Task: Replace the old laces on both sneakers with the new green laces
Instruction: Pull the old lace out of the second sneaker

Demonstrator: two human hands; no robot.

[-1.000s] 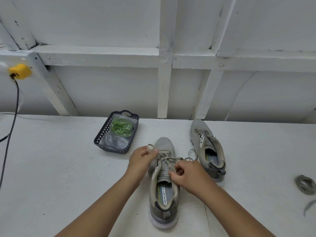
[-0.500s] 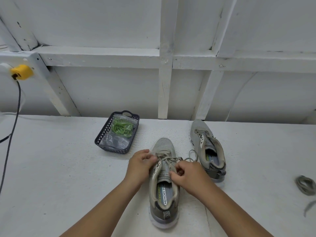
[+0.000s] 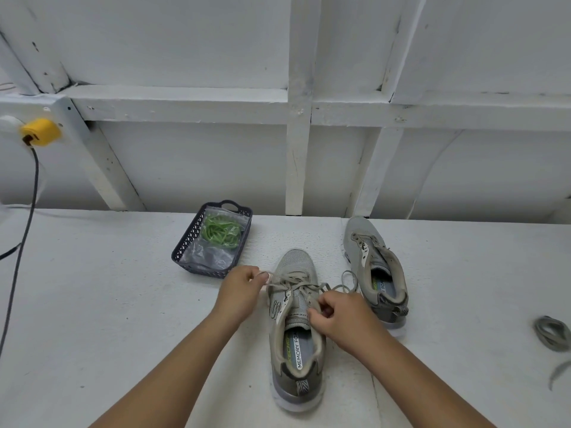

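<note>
Fingers on the right hand (image 3: 343, 316) are curled in tight, pinching the old grey lace (image 3: 304, 287) right over the tongue of the near sneaker (image 3: 295, 329), lower centre of the frame. Left hand (image 3: 239, 291) sits at the shoe's left edge, thumb and fingertips nipped on what looks like a lace end; can't quite make out how much of it is in there. That lace is partly threaded through the eyelets, with a loose loop trailing off to the right toward the second sneaker (image 3: 375, 270), which stands just beside it, a bit farther back, with no lace in it that I can see.

Green laces (image 3: 221, 231) are bundled in a clear plastic bag (image 3: 210, 256) inside a dark mesh basket (image 3: 185, 253), left of centre and just behind the left hand. Another grey lace (image 3: 551, 332) lies coiled at the far right edge on the white tabletop (image 3: 92, 288). Upper left has a yellow plug (image 3: 40, 131) with a black cable (image 3: 21, 248) hanging down.
</note>
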